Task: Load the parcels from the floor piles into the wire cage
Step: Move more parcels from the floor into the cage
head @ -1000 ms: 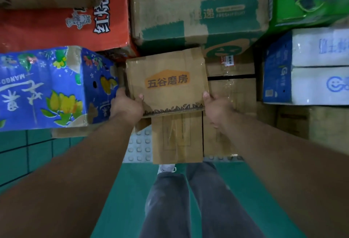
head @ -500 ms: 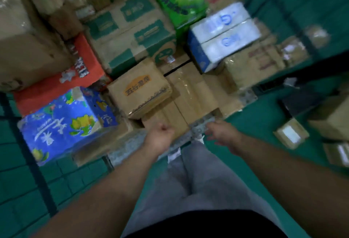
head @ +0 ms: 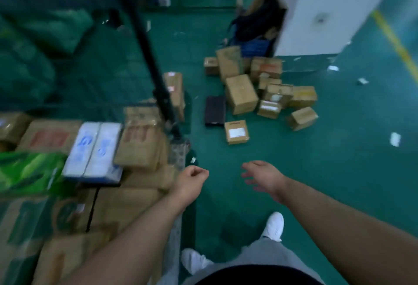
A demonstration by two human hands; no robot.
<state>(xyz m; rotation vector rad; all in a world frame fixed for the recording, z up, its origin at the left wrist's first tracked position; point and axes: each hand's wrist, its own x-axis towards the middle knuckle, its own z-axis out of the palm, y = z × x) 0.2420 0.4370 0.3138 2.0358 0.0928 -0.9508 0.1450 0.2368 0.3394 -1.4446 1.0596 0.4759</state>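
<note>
A pile of brown cardboard parcels (head: 260, 88) lies on the green floor ahead of me. A small box with a white label (head: 236, 132) sits nearest, beside a flat black parcel (head: 214, 110). On my left the wire cage, with its dark corner post (head: 147, 42), holds stacked boxes, among them a white and blue one (head: 95, 151) and a green one (head: 27, 171). My left hand (head: 190, 181) hangs by the cage edge with curled fingers, holding nothing. My right hand (head: 263, 177) is held out with fingers spread, empty.
A white pillar (head: 328, 8) stands at the back right with dark bags (head: 255, 24) at its foot. Paper scraps (head: 394, 138) dot the floor. A yellow line (head: 395, 42) runs along the far right. My white shoes (head: 274, 226) stand on green floor.
Both hands let go of the brown box placed in the cage and drew back empty. My view has swung right, from the cage stack to the floor pile.
</note>
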